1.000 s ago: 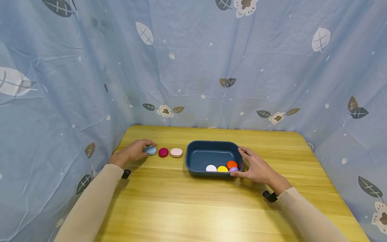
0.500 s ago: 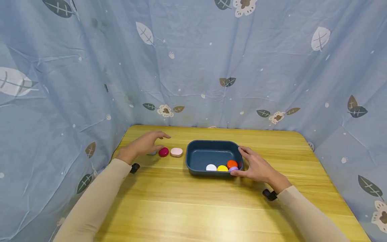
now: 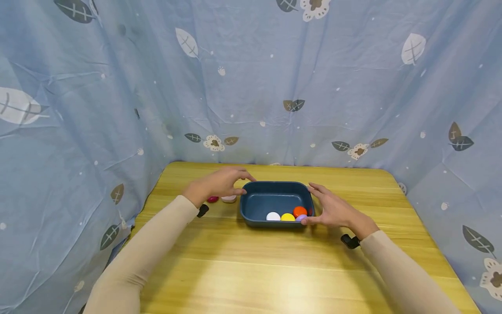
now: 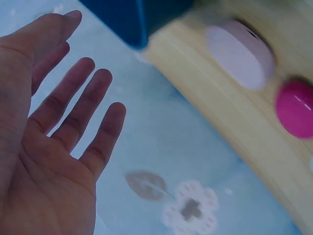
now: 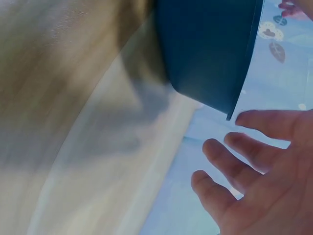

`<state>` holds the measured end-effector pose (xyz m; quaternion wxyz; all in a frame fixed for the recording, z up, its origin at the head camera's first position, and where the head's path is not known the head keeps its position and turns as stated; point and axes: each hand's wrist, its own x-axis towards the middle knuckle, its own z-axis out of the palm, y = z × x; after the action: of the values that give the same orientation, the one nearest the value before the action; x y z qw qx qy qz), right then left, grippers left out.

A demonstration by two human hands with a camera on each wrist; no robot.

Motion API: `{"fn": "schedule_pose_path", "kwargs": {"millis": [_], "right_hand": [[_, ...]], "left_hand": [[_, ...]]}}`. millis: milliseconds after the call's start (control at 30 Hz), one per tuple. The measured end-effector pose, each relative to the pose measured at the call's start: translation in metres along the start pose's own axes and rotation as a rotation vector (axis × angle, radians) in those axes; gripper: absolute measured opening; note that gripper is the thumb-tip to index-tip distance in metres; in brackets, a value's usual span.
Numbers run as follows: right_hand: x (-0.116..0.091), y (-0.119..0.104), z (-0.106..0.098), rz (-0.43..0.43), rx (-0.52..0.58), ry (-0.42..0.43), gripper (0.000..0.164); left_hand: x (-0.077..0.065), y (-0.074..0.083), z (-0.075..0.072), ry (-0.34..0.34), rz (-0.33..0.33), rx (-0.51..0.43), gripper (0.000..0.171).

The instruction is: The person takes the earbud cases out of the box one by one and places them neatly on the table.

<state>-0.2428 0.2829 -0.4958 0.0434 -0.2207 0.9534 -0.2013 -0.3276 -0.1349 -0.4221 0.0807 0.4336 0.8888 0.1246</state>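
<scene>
A dark blue rectangular box stands on the table. Inside, along its front right, lie white, yellow, orange-red and purple smooth round pieces. My left hand is at the box's left end, thumb and fingertips by the rim; its fingers look loose in the left wrist view. At the opposite end is my right hand, fingers extended by the corner and thumb at the front rim. Contact with the rim is hard to tell on both sides.
Left of the box lie a pale pink oval case and a magenta rounded piece, partly covered by my left hand in the head view. The wooden table ends at a blue patterned curtain.
My left hand has moved right from beside the light blue piece, over the magenta and pink pieces, to the box's left end. My right hand stays at the right end, its fingers lifted slightly.
</scene>
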Motion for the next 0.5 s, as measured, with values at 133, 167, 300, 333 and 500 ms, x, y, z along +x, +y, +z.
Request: {"fn": "schedule_pose_path", "kwargs": {"millis": [133,167,300,333,500], "right_hand": [[0.002,0.0,-0.001,-0.004,-0.002,-0.029,0.129],[0.003,0.0,-0.001,-0.004,-0.001,-0.034,0.129],[0.004,0.0,-0.002,0.003,-0.004,-0.045,0.129],[0.004,0.0,-0.002,0.005,-0.007,-0.047,0.129],[0.004,0.003,-0.002,0.009,-0.017,-0.054,0.131]], "left_hand": [[0.019,0.018,0.003,-0.065,0.05,0.028,0.049],[0.023,0.023,0.004,-0.081,0.055,0.037,0.05],[0.038,0.037,0.008,-0.144,0.063,0.059,0.052],[0.042,0.04,0.009,-0.157,0.069,0.057,0.052],[0.06,0.049,0.016,-0.228,0.114,0.06,0.057]]}}
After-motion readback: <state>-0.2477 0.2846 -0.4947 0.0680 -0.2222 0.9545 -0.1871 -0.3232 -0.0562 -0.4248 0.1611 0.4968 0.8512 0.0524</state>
